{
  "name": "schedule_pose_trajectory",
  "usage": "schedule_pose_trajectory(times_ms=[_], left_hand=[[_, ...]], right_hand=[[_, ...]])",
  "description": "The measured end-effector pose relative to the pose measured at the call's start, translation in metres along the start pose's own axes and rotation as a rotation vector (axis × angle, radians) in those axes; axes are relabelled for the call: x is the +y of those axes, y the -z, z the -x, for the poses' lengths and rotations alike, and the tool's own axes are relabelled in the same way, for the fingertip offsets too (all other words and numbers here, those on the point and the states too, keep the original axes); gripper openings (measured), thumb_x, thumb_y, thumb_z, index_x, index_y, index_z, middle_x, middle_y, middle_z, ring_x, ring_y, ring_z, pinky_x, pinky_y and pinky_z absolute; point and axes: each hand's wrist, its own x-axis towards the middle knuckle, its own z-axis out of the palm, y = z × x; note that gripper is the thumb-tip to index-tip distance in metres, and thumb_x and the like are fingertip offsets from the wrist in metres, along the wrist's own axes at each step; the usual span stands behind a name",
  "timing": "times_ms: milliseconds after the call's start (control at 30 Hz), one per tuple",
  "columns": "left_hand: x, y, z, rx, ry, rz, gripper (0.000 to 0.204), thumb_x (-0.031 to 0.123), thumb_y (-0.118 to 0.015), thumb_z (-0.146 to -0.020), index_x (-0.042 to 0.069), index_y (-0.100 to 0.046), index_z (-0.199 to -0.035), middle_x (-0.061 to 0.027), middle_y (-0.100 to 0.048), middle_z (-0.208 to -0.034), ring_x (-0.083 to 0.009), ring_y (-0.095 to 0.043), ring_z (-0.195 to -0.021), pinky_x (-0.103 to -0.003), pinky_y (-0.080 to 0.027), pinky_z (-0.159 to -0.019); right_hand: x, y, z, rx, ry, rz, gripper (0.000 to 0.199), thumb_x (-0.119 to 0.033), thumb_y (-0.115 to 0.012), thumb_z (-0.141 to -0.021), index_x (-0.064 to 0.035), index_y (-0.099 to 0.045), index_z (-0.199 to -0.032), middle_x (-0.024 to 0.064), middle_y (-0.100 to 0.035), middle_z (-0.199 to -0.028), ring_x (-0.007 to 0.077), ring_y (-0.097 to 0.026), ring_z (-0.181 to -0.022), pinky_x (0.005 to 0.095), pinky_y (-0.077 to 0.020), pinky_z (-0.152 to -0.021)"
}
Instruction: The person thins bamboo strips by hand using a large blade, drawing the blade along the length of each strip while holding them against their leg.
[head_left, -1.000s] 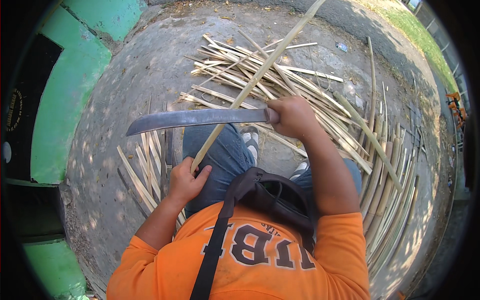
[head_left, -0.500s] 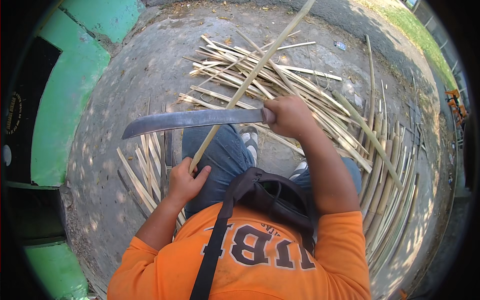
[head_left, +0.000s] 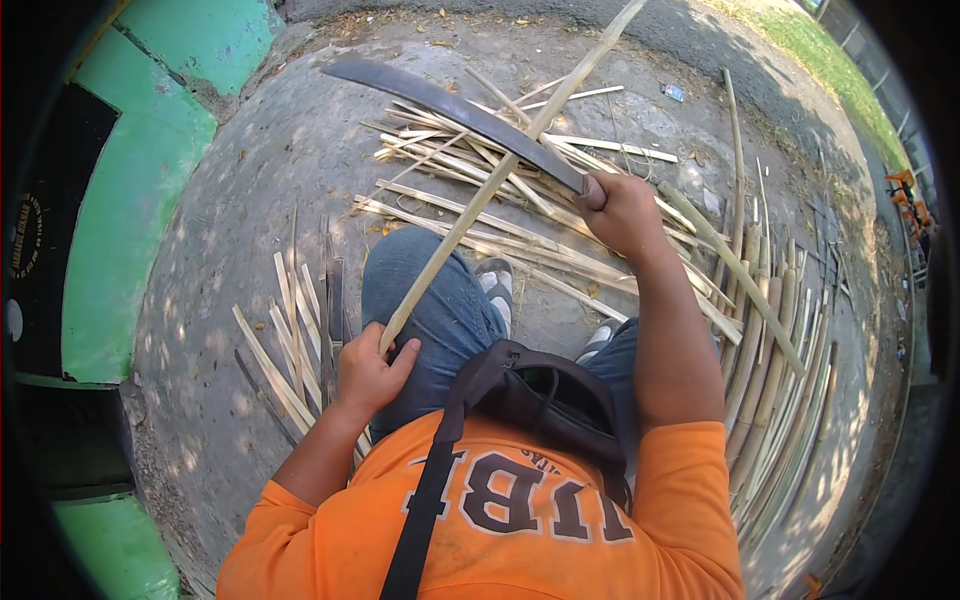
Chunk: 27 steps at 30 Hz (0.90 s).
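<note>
My left hand [head_left: 375, 368] is closed round the near end of a long pale bamboo strip [head_left: 460, 226], beside my left knee. The strip slants away from me, up and to the right, past the top of the picture. In my right hand [head_left: 626, 216] is a machete [head_left: 455, 108], gripped by its wooden handle. Its long dark blade points to the far left and crosses the strip well out from my left hand. Whether the edge touches the strip, I cannot tell.
A loose heap of split bamboo strips [head_left: 400, 150] lies on the ground ahead. Whole bamboo poles [head_left: 757, 370] and thin strips are laid out at my right. More split pieces [head_left: 290, 345] lie by my left leg. A green wall [head_left: 140, 220] stands at the left.
The machete has moved away from me along the strip, and its tip has swung upward and away. My right arm has stretched forward; my left hand has stayed nearly still.
</note>
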Motion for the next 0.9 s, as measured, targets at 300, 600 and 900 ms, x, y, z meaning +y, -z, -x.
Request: schedule_pose_trajectory(times_ms=[300,600,900], left_hand=[[-0.001,0.000,0.001,-0.024,-0.003,-0.032,0.040,0.035,-0.083,-0.091,0.002,-0.062,-0.084,-0.0173,-0.065,-0.070,-0.0374,-0.065,-0.061,-0.044,-0.051,-0.057],[-0.007,-0.005,0.001,0.023,-0.105,-0.075,0.040,0.035,-0.081,-0.093,0.002,-0.060,-0.084,-0.0209,-0.065,-0.071,-0.0430,-0.066,-0.064,-0.047,-0.052,-0.059],[-0.002,-0.002,0.003,0.015,-0.045,-0.043,0.040,0.034,-0.083,-0.091,0.002,-0.060,-0.082,-0.0190,-0.063,-0.069,-0.0415,-0.066,-0.062,-0.046,-0.051,-0.058]], right_hand=[[-0.019,-0.005,0.000,-0.224,0.263,0.162,0.012,-0.014,-0.072,-0.072,-0.0104,-0.069,-0.083,0.0160,-0.071,-0.080,0.0409,-0.070,-0.082,0.0509,-0.0553,-0.075],[0.048,0.022,-0.012,0.241,-0.241,0.033,0.025,-0.033,-0.076,-0.089,-0.0083,-0.076,-0.096,0.0225,-0.074,-0.085,0.0456,-0.070,-0.084,0.0510,-0.0561,-0.077],[-0.001,-0.006,-0.002,0.028,0.263,0.029,0.010,-0.019,-0.068,-0.086,-0.0091,-0.070,-0.085,0.0207,-0.069,-0.079,0.0455,-0.067,-0.078,0.0513,-0.0558,-0.072]])
